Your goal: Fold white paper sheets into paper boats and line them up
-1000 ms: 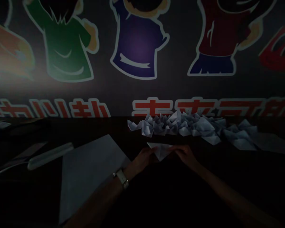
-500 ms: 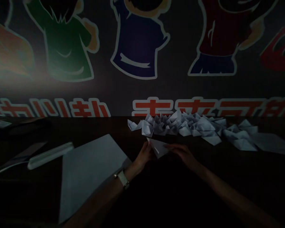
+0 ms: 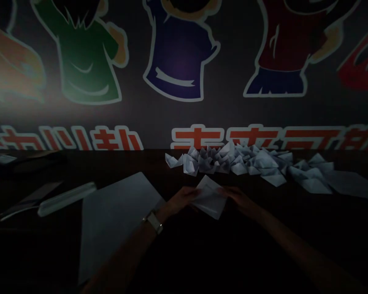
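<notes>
Operator: The folded paper [image 3: 209,200] is turning and opening out: half a second ago it was showing as a narrower, slanted piece, and now it's facing me as a diamond, lower corner pointing my way.

Spotter: Where are you seeing it, and what are the hands doing?

Operator: It's sitting centrally, nearer me than the pile of folded paper shapes [image 3: 233,159]. The left hand [image 3: 183,199] is pinching its left side, the right hand [image 3: 237,198] its right. In this dark I'm not telling whether it's touching the desk [image 3: 125,163].

Spotter: How are you expecting it to handle?

Operator: I'm judging it light and crisp, stiffer along its folds, creasing easily and tearing if pulled hard. I'm favouring gentle fingertip holds near both side corners, keeping pressure off the middle.

Spotter: Anything nearby?

Operator: A white sheet of paper [image 3: 116,216] is lying left of the hands.
</notes>
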`<action>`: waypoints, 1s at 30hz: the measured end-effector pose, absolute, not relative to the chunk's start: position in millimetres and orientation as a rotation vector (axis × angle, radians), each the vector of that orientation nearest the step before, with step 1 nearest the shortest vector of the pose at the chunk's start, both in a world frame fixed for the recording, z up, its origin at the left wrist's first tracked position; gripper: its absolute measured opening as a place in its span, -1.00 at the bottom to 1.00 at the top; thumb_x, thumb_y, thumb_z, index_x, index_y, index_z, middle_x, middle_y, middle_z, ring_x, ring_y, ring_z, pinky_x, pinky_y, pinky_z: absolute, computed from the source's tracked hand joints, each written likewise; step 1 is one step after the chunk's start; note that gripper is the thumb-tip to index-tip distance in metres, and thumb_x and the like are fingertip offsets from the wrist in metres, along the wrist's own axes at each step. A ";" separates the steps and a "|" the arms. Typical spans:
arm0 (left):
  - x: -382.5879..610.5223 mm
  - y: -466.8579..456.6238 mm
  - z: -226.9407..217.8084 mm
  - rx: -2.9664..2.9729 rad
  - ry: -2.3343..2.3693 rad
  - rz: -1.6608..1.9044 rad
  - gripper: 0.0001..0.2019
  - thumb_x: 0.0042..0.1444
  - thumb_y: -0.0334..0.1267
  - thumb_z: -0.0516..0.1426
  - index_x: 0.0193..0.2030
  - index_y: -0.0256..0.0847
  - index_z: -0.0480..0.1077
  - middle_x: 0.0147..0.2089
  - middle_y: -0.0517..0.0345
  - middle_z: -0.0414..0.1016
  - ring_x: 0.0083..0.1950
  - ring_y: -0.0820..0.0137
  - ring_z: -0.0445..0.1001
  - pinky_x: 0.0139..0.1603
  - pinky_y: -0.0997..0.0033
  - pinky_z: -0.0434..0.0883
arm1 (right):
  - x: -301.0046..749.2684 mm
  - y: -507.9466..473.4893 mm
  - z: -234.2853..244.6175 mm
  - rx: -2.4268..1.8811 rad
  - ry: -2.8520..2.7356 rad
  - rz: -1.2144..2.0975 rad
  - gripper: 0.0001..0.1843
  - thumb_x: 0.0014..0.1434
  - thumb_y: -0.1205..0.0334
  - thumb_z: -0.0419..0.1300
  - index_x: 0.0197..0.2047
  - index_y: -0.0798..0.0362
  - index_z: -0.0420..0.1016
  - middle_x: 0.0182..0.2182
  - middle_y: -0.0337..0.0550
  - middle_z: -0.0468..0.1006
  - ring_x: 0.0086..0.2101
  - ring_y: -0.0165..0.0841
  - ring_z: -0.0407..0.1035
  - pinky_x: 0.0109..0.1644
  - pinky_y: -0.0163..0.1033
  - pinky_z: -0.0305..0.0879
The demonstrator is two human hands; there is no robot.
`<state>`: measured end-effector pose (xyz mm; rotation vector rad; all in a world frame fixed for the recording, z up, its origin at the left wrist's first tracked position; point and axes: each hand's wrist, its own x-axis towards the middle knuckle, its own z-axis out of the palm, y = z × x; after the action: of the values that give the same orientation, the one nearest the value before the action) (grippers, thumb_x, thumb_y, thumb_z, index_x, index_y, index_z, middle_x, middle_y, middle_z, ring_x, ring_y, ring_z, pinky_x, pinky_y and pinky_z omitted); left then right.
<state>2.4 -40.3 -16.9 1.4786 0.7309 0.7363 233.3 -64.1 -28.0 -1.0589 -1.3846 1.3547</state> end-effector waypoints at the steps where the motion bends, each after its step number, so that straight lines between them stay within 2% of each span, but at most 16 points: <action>1: 3.0 -39.2 -17.9 1.497 0.734 0.750 -0.62 -0.05 0.02 0.18 -0.44 -0.35 0.47 -0.55 0.20 0.42 -0.53 0.48 0.34 -0.47 0.48 0.32 | 233.2 -64.9 -27.5 -1.057 -1.405 1.338 -0.62 -0.03 -0.06 0.22 -0.29 0.08 0.55 -0.46 -0.19 0.53 -0.47 -0.37 0.38 -0.47 -0.33 0.30; 5: 3.6 -37.2 -17.6 1.548 0.723 0.773 -0.69 -0.06 -0.06 0.21 -0.44 -0.35 0.47 -0.56 0.23 0.40 -0.55 0.52 0.31 -0.49 0.54 0.28 | 235.0 -63.3 -29.9 -1.059 -1.558 1.344 -0.59 -0.02 -0.08 0.21 -0.34 0.15 0.55 -0.54 -0.21 0.51 -0.55 -0.41 0.34 -0.50 -0.34 0.26; 7: 2.9 -38.2 -16.9 1.525 0.693 0.784 -0.71 -0.06 -0.09 0.22 -0.34 -0.34 0.48 -0.47 0.18 0.47 -0.48 0.47 0.38 -0.46 0.52 0.31 | 236.9 -60.3 -32.1 -1.061 -1.592 1.313 -0.58 -0.03 -0.08 0.22 -0.32 0.13 0.56 -0.52 -0.21 0.54 -0.51 -0.37 0.37 -0.44 -0.29 0.29; 10: 0.6 -39.7 -17.1 1.405 0.602 0.646 -0.65 -0.02 -0.12 0.20 -0.11 -0.28 0.41 -0.29 0.03 0.52 -0.33 0.31 0.49 -0.38 0.41 0.40 | 240.6 -55.4 -33.6 -1.051 -1.564 1.217 -0.58 -0.05 -0.05 0.24 -0.23 0.09 0.56 -0.40 -0.20 0.59 -0.36 -0.26 0.42 -0.24 -0.19 0.32; 13: -2.8 -38.3 -17.9 1.289 0.541 0.520 -0.59 0.02 -0.16 0.17 0.00 -0.27 0.33 -0.25 -0.08 0.52 -0.32 0.22 0.54 -0.33 0.31 0.44 | 245.3 -52.6 -32.2 -1.027 -1.554 1.226 -0.61 -0.04 0.01 0.25 -0.20 0.08 0.55 -0.32 -0.19 0.59 -0.28 -0.23 0.43 -0.14 -0.13 0.30; 18: -8.6 -33.5 -14.2 1.330 0.516 0.572 -0.58 0.04 -0.22 0.16 0.05 -0.30 0.32 -0.27 -0.08 0.54 -0.32 0.26 0.55 -0.29 0.34 0.43 | 255.2 -53.0 -25.2 -0.983 -1.469 1.533 -0.59 -0.09 0.18 0.28 -0.12 0.07 0.51 -0.36 -0.14 0.59 -0.38 -0.28 0.47 -0.32 -0.20 0.40; 22: -10.9 -32.9 -10.2 1.408 0.551 0.594 -0.63 0.04 -0.24 0.15 0.01 -0.30 0.39 -0.30 -0.05 0.56 -0.31 0.29 0.55 -0.26 0.35 0.43 | 259.4 -54.9 -19.6 -1.022 -1.453 1.631 -0.59 -0.05 0.20 0.23 -0.08 0.10 0.49 -0.51 -0.11 0.59 -0.53 -0.31 0.48 -0.45 -0.24 0.39; 24: -11.5 -32.1 -11.4 1.438 0.577 0.641 -0.67 0.02 -0.25 0.15 -0.06 -0.30 0.44 -0.32 -0.04 0.56 -0.32 0.30 0.54 -0.24 0.33 0.43 | 259.3 -55.5 -18.9 -1.013 -1.442 1.598 -0.63 -0.05 0.19 0.20 -0.14 0.12 0.51 -0.56 -0.11 0.58 -0.55 -0.31 0.48 -0.47 -0.25 0.38; 28: -11.9 -28.1 -17.0 1.438 0.591 0.740 -0.76 -0.04 -0.27 0.19 -0.24 -0.35 0.51 -0.36 -0.04 0.56 -0.34 0.30 0.53 -0.21 0.32 0.42 | 256.6 -55.6 -20.4 -0.969 -1.400 1.478 -0.78 -0.10 0.19 0.20 -0.38 0.12 0.55 -0.61 -0.14 0.56 -0.59 -0.33 0.46 -0.50 -0.27 0.35; 30: -10.6 -27.1 -17.2 1.397 0.584 0.800 -0.70 -0.05 -0.27 0.19 -0.15 -0.34 0.47 -0.31 -0.03 0.55 -0.32 0.30 0.53 -0.19 0.30 0.42 | 254.2 -56.0 -21.1 -0.957 -1.405 1.396 -0.80 -0.10 0.18 0.20 -0.43 0.12 0.54 -0.62 -0.16 0.55 -0.59 -0.34 0.45 -0.50 -0.27 0.36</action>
<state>-10.6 -27.1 -17.2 1.3966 0.5839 0.8004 254.2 -56.0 -21.1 -0.9575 -1.4045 1.3955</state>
